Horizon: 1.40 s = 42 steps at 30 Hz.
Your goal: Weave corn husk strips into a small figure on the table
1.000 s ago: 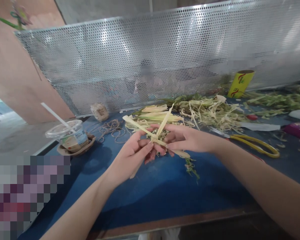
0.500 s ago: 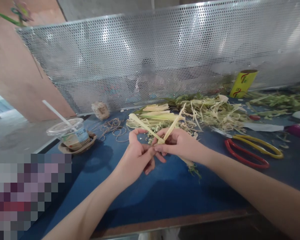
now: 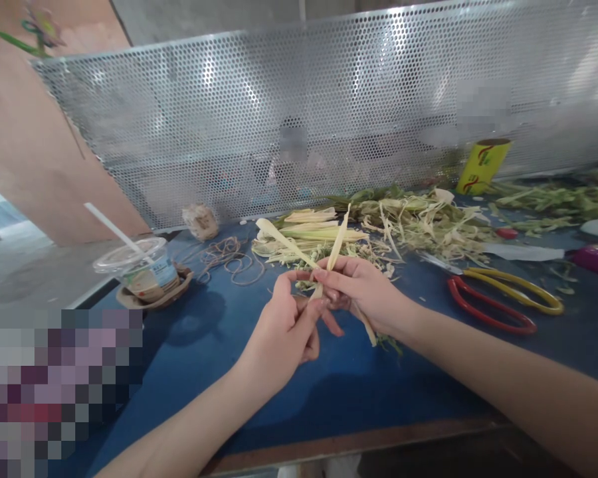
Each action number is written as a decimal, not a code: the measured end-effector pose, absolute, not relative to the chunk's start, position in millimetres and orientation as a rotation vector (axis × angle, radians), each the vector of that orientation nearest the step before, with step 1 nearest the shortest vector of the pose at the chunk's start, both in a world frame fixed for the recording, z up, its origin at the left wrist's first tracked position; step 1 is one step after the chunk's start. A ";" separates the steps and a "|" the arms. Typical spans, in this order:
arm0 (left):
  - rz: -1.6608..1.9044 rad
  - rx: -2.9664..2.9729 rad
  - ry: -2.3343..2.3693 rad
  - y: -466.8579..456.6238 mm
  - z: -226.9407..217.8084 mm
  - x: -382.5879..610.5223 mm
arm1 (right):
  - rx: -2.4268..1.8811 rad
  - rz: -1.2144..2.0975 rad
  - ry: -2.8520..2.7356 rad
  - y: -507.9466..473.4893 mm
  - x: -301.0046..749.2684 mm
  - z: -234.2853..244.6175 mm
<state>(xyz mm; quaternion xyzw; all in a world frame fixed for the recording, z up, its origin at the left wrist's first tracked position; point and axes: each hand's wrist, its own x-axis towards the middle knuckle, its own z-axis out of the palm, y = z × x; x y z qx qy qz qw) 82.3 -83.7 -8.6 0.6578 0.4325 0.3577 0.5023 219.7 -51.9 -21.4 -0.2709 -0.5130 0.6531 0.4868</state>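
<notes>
Both hands meet over the blue table, pinching crossed pale husk strips. My left hand has thumb and fingers closed on the strips where they cross. My right hand grips the same crossing from the right, fingers curled. One strip points up and left, another up and slightly right. A tail end hangs down under my right wrist, with a small green sprig below it.
A heap of husks and stalks lies behind the hands. Red and yellow-handled shears rest at right. A lidded cup with straw and coiled twine sit at left. A perforated metal screen closes the back; a yellow tube stands by it.
The hands have drawn slightly nearer to me and lower. The right-hand strip has swung more upright, and my left thumb has moved up onto the crossing.
</notes>
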 end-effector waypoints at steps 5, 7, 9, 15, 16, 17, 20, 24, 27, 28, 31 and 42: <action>0.830 1.568 1.026 -86.5 -11.8 82.9 | -0.658 1.672 -1.194 -49.7 221.1 -19.6; 0.795 1.536 0.992 -86.8 -12.4 82.2 | -0.620 1.716 -1.180 -48.2 223.9 -16.5; 0.784 1.496 0.940 -86.4 -11.4 80.7 | -0.598 1.742 -1.195 -47.7 226.6 -13.1; 0.890 1.440 0.833 -79.3 -6.0 77.7 | -0.692 1.600 -1.454 -53.2 225.1 -14.1; 0.915 1.418 0.820 -77.6 -6.3 77.9 | -0.674 1.581 -1.488 -54.0 223.9 -15.6; 0.938 1.403 0.822 -75.9 -6.9 78.3 | -0.666 1.558 -1.513 -54.5 223.0 -17.0; 0.969 1.426 0.891 -72.6 -8.7 78.7 | -0.741 1.414 -1.532 -53.9 223.0 -19.7; 1.026 1.433 0.943 -71.4 -8.3 76.7 | -0.809 1.313 -1.574 -53.0 226.7 -17.5; 0.990 1.425 0.980 -71.0 -7.5 75.4 | -0.769 1.327 -1.632 -55.5 226.9 -15.0; 0.977 1.444 1.005 -70.7 -7.4 75.3 | -0.742 1.334 -1.659 -56.7 226.2 -14.6; 0.987 1.510 1.074 -69.9 -7.6 75.9 | -0.686 1.325 -1.717 -60.0 223.5 -14.8; 1.126 1.645 1.185 -71.7 -14.7 73.0 | -0.959 0.990 -1.564 -68.9 219.4 -20.3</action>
